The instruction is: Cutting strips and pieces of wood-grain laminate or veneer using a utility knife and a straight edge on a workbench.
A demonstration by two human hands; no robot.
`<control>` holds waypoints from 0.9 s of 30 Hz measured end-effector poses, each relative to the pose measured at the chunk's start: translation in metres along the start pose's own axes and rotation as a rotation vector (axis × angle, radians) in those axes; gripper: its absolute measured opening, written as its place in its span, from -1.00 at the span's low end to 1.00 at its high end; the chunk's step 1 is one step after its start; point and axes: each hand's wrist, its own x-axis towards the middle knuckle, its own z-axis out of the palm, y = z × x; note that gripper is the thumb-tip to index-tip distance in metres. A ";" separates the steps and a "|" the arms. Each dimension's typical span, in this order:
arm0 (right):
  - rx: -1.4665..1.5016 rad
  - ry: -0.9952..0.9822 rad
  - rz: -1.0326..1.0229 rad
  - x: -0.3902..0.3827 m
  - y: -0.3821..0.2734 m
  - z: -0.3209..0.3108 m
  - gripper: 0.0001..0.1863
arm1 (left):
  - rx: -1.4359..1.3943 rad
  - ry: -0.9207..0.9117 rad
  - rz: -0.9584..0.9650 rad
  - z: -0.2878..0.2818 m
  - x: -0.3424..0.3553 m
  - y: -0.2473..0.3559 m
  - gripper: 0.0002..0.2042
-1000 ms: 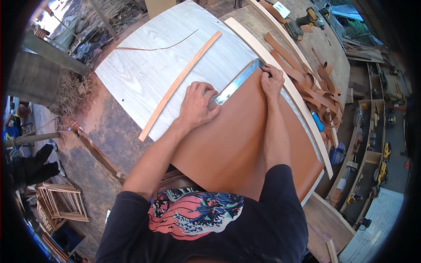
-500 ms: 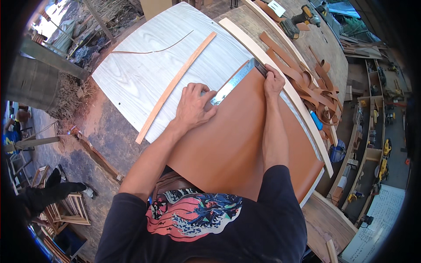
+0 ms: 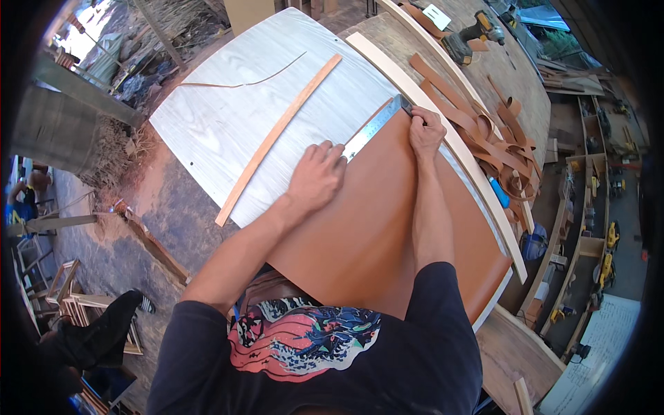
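A sheet of brown leather-like material (image 3: 366, 214) covers the near part of a pale wood-grain board (image 3: 242, 76). Across the sheet's far left edge lies a try square (image 3: 373, 130) with a metal blade and dark stock. My right hand (image 3: 427, 133) is closed round the stock, near the board's right edge. At the blade's nearer end is my left hand (image 3: 317, 176), its fingers curled down at the edge of the sheet. Whatever those fingers may hold is hidden. To the left, a thin curved wooden strip (image 3: 277, 131) rests on the board.
A long pale wooden strip (image 3: 443, 135) runs along the board's right side. Beyond it lie curled brown offcuts (image 3: 494, 135) and a cordless drill (image 3: 470, 41). Tools fill shelves (image 3: 588, 207) at the right. Another person's leg (image 3: 104, 332) shows at lower left.
My left hand has shifted slightly right, its fingers drawn in at the blade's end. My right hand has closed further over the stock. The person at lower left has moved.
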 end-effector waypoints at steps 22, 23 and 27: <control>-0.082 -0.034 -0.102 -0.001 -0.013 0.001 -0.80 | -0.119 -0.012 -0.343 0.027 -0.006 0.074 -0.25; -0.082 -0.027 -0.054 0.001 -0.024 -0.004 -0.80 | -0.122 -0.016 -0.361 0.028 -0.006 0.072 -0.25; 0.289 -0.087 -0.009 0.022 -0.134 -0.049 -0.78 | -0.116 0.030 -0.359 0.025 -0.012 0.067 -0.28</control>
